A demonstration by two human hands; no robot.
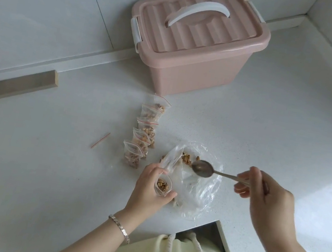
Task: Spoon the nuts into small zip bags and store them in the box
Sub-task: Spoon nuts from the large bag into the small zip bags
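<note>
At the worktop's (43,171) near edge, the left hand (148,189) curled round a small zip bag (162,188), mouth up to take nuts. At its two o'clock, the right hand (262,199) pinched the spoon (203,169), whose bowl looked empty, above the loose nuts (186,158). Filled bags (143,135) ran toward twelve o'clock, where the box (196,43) sat lidded.

The box (193,64) stands at the bench's (43,171) back; before it runs a row of zip bags (143,135), with a larger bag (199,197), apparently holding nuts (186,158), to their right.
</note>
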